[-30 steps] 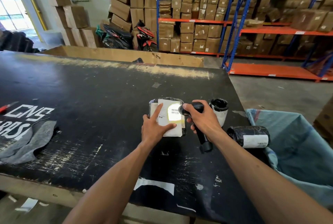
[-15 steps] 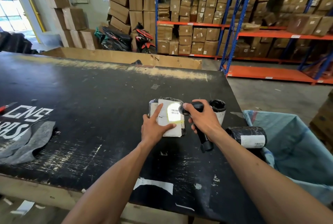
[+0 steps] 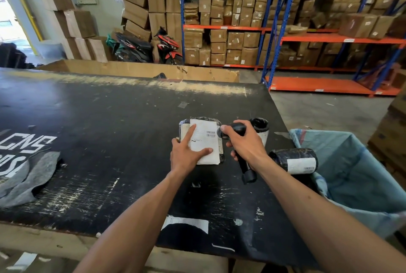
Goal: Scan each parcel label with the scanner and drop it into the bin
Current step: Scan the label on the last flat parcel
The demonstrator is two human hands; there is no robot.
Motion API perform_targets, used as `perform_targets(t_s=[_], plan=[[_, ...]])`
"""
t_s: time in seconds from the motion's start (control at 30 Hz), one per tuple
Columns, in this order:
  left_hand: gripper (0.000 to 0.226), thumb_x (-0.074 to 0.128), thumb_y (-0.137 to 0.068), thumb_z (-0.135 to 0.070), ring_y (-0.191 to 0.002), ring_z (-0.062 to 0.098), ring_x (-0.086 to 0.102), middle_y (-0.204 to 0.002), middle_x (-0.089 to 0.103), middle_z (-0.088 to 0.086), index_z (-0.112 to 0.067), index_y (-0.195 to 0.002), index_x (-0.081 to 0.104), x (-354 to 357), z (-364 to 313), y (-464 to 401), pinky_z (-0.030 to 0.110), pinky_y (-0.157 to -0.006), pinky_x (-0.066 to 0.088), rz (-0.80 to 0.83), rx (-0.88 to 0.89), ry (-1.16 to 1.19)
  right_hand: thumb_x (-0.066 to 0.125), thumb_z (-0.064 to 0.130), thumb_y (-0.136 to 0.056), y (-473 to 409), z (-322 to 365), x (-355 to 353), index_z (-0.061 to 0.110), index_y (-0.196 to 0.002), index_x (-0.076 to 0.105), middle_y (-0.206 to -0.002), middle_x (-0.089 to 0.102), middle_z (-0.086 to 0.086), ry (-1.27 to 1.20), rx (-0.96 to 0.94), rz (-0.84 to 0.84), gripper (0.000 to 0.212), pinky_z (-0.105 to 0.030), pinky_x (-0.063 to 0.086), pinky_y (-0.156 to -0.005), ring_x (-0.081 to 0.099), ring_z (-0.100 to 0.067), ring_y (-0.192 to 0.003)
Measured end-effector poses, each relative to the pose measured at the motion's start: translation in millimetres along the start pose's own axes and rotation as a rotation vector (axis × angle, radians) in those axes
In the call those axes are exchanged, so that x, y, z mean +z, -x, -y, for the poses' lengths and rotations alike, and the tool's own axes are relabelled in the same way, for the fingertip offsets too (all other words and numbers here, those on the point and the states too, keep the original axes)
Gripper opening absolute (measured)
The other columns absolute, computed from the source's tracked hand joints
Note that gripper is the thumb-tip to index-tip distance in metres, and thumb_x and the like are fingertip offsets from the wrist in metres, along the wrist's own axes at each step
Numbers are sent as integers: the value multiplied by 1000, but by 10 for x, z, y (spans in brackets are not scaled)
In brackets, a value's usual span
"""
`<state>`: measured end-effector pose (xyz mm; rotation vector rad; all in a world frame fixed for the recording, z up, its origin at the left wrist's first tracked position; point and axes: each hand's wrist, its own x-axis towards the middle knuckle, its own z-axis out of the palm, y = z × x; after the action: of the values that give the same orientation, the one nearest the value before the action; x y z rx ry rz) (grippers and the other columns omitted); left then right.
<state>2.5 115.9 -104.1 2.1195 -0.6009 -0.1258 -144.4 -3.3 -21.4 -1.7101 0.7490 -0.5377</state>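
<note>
- My left hand [image 3: 186, 155] lies flat on the parcel [image 3: 201, 140], fingers straight, pressing its white label [image 3: 204, 143] down on the black tabletop [image 3: 98, 140].
- My right hand [image 3: 246, 143] has its grip wrapped round the scanner [image 3: 238, 132], nose right at the barcode, maybe touching, hard to tell.
- Two rolled parcels [image 3: 294, 160] wait just right of it.
- Blue bin [image 3: 356, 176] sits off the tabletop's right edge.
</note>
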Motion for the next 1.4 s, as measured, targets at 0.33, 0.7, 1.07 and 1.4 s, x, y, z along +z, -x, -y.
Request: perform_targets(t_s=[0.33, 0.7, 1.07, 1.4], plan=[[97, 80, -69, -65, -96, 22, 44, -118, 40, 6, -58, -149, 27, 263, -394, 76, 33, -91, 38, -36, 101, 144, 77, 48, -88, 231, -743, -692, 24, -131, 40, -106, 70, -11, 107, 232, -269, 61, -30, 58, -46, 70, -21, -49], [96, 81, -68, -64, -102, 18, 47, -117, 42, 3, -61, -148, 27, 656, -892, 318, 27, -94, 36, 98, 231, 198, 62, 74, -69, 398, -1661, -1355, 24, -120, 51, -107, 75, -9, 534, 444, -438, 73, -44, 62, -88, 76, -34, -94], [95, 84, -67, -62, -100, 16, 50, -114, 43, 2, -62, -145, 31, 951, -1151, 425, 27, -94, 39, 217, 321, 230, 56, 77, -82, 402, -1676, -1412, 14, -155, 36, -137, 67, -18, 567, 490, -386, 98, -44, 52, -104, 64, -39, -126], [97, 84, -65, -64, -108, 20, 48, -119, 43, 2, -65, -144, 29, 1399, -1726, 324, 29, -93, 38, 345, 410, 250, 51, 71, -95, 286, -1270, -2140, 45, -141, 48, -121, 66, 1, 43, 117, -589, 52, -49, 47, -108, 66, -25, -116]])
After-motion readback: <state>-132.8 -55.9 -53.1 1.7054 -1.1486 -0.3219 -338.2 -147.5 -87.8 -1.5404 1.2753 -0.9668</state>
